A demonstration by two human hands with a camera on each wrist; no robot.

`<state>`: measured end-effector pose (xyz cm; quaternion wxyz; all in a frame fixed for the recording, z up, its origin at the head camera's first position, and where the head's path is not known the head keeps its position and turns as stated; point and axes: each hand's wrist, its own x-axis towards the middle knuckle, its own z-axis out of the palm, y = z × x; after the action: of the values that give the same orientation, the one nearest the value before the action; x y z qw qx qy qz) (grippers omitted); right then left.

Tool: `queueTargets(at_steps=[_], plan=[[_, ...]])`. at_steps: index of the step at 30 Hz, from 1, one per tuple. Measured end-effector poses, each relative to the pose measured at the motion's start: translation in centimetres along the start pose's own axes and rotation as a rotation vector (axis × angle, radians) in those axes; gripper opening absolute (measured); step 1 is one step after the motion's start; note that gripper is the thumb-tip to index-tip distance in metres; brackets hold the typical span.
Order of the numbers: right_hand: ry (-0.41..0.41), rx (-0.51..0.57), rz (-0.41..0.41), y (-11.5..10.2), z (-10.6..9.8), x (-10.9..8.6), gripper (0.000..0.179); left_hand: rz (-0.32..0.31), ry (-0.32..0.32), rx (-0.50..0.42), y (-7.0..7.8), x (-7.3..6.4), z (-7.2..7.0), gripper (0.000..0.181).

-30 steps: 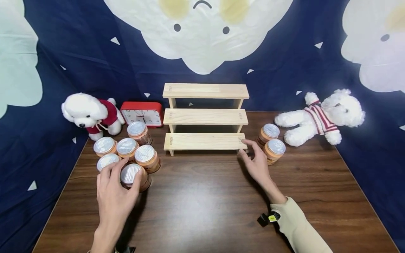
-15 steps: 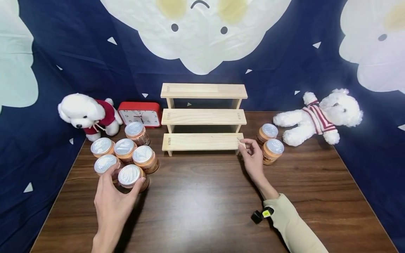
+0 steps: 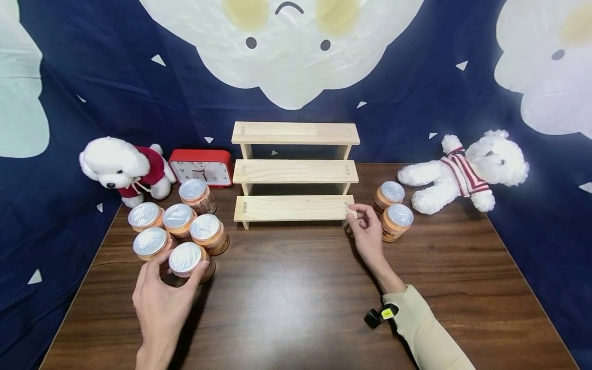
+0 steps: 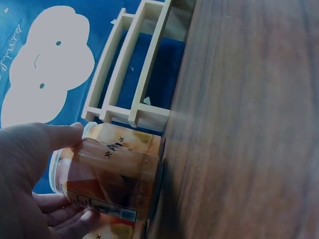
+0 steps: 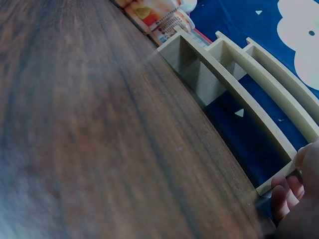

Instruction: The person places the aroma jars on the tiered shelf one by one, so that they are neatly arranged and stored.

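On the left of the table, my left hand (image 3: 163,300) grips the nearest of several orange jars with silver lids, the front jar (image 3: 186,258). The left wrist view shows my thumb at the lid edge of this jar (image 4: 112,174) and my fingers curled on its other side. At the centre back is a three-step wooden display stand (image 3: 296,208), its steps bare. My right hand (image 3: 367,239) pinches the right end of its lowest step. In the right wrist view, my fingertips (image 5: 280,194) meet that corner of the stand (image 5: 234,92).
Behind the left jars (image 3: 194,190) are a red clock (image 3: 201,172) and a white plush dog (image 3: 115,162). Two more jars (image 3: 396,216) stand right of the stand, beside a plush bear (image 3: 462,172) lying down. A dark blue cloth (image 3: 398,128) hangs behind the wooden table (image 3: 287,308).
My right thumb and fingers have closed onto the end of the stand's lowest step. My left fingers have drawn back from the lid's far side to the front jar's left side.
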<state>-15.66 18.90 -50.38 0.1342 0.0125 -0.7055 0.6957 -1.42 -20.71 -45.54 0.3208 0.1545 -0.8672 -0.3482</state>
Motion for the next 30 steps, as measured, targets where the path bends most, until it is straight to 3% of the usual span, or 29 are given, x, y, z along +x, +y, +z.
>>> queueTargets(at_steps=[7,15,23,30], plan=[[0.001,-0.01,-0.001,0.0,-0.1,0.1,0.023,0.028,0.024,0.005,0.1,0.2,-0.1,0.067],[0.011,-0.016,0.001,-0.3,-0.1,0.2,0.023,0.148,0.119,-0.066,0.6,1.4,-0.4,0.069],[-0.003,-0.018,0.022,-0.3,0.0,0.1,0.023,0.181,0.058,-0.062,1.9,1.9,-1.3,0.069],[0.0,-0.016,0.029,-0.4,0.0,-0.1,0.022,0.234,0.005,-0.093,4.0,2.3,-1.7,0.069]])
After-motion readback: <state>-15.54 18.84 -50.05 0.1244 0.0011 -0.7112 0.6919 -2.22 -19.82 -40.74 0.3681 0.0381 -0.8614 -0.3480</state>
